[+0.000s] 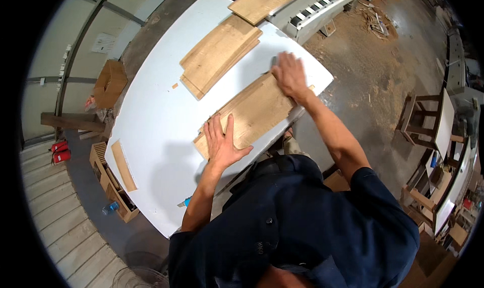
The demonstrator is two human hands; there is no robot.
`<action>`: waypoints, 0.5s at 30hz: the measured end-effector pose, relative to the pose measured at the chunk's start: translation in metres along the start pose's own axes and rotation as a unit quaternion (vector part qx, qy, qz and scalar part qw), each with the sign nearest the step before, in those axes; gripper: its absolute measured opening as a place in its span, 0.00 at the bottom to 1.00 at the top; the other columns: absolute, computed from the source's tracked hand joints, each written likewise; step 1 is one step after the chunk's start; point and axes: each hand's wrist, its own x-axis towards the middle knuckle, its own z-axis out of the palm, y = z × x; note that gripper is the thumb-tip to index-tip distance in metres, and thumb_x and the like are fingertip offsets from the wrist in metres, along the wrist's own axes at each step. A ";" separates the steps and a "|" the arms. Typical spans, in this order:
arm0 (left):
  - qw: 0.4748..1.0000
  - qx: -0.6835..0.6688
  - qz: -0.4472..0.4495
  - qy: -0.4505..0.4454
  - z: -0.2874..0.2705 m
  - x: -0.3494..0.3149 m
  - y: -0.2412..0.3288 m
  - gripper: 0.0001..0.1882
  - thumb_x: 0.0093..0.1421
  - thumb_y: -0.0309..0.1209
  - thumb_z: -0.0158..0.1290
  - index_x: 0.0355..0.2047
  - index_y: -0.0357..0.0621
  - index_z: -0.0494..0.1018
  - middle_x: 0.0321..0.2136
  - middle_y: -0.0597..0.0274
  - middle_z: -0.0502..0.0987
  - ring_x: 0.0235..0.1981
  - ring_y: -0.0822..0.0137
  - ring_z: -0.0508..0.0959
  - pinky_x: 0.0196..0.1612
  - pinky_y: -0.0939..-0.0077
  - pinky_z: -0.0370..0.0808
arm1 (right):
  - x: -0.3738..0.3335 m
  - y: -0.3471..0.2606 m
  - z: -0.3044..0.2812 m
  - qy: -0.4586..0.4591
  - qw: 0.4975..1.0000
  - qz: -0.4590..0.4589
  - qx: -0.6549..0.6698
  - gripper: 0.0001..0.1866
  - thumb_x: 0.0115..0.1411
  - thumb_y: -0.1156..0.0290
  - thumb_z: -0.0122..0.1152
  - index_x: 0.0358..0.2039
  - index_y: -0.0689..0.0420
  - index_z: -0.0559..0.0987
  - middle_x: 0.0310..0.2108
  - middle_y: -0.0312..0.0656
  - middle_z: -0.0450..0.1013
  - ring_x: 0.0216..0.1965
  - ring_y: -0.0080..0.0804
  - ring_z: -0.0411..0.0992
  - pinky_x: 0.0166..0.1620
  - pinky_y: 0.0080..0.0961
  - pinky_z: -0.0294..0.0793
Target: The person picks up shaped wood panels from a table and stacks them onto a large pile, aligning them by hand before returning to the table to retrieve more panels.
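A stack of light brown wooden boards (257, 111) lies slantwise near the edge of the white table (151, 116) closest to me. My left hand (221, 143) rests on the stack's left end, fingers spread, thumb apart. At the right end, my right hand (290, 76) lies over the board's far corner with its fingers stretched out and slightly blurred. A small dark patch shows beside its fingertips; I cannot make out what it is. Beyond, a second stack of similar boards (219, 51) sits on the table, its edges unevenly lined up.
Another board (252, 6) lies at the far end beside a grey machine (322, 8). A narrow wood strip (123, 164) is at the table's left edge. A blue-handled tool (187, 202) lies near my left forearm. Sawdust covers the floor at right, near a wooden stool (428, 119).
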 end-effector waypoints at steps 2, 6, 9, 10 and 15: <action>1.000 0.003 -0.002 -0.001 0.000 0.005 0.002 0.60 0.35 0.53 0.69 0.64 0.38 0.53 0.62 0.31 0.49 0.65 0.35 0.46 0.65 0.39 0.41 | -0.006 0.041 -0.008 0.070 0.997 -0.010 0.022 0.28 0.63 0.61 0.52 0.59 0.64 0.65 0.58 0.59 0.62 0.61 0.57 0.58 0.64 0.50 0.52; 0.999 -0.039 0.011 0.017 0.007 0.034 -0.006 0.61 0.37 0.59 0.67 0.65 0.37 0.53 0.64 0.30 0.43 0.66 0.34 0.42 0.66 0.38 0.39 | -0.033 0.039 -0.035 0.111 0.992 0.011 0.057 0.25 0.61 0.68 0.57 0.56 0.67 0.67 0.56 0.58 0.66 0.59 0.56 0.62 0.62 0.43 0.59; 0.998 -0.038 -0.041 0.024 -0.008 0.106 -0.033 0.60 0.42 0.62 0.63 0.66 0.41 0.51 0.65 0.29 0.41 0.67 0.34 0.39 0.66 0.39 0.37 | -0.060 0.027 -0.045 0.129 0.988 0.041 0.071 0.25 0.62 0.66 0.56 0.56 0.66 0.68 0.56 0.57 0.65 0.58 0.55 0.62 0.62 0.43 0.60; 0.999 0.013 -0.044 0.029 -0.014 0.135 -0.046 0.60 0.42 0.64 0.62 0.66 0.42 0.51 0.65 0.29 0.43 0.67 0.34 0.39 0.67 0.40 0.37 | -0.069 0.024 -0.046 0.130 0.987 0.043 0.083 0.25 0.63 0.64 0.56 0.56 0.64 0.68 0.57 0.57 0.65 0.58 0.54 0.63 0.61 0.41 0.61; 0.992 0.076 -0.080 -0.061 -0.020 0.210 -0.095 0.61 0.37 0.60 0.64 0.66 0.45 0.52 0.63 0.28 0.48 0.66 0.33 0.45 0.65 0.40 0.44 | -0.101 0.007 -0.069 0.077 0.979 0.117 0.148 0.26 0.63 0.60 0.55 0.55 0.67 0.69 0.56 0.57 0.66 0.58 0.55 0.63 0.60 0.40 0.64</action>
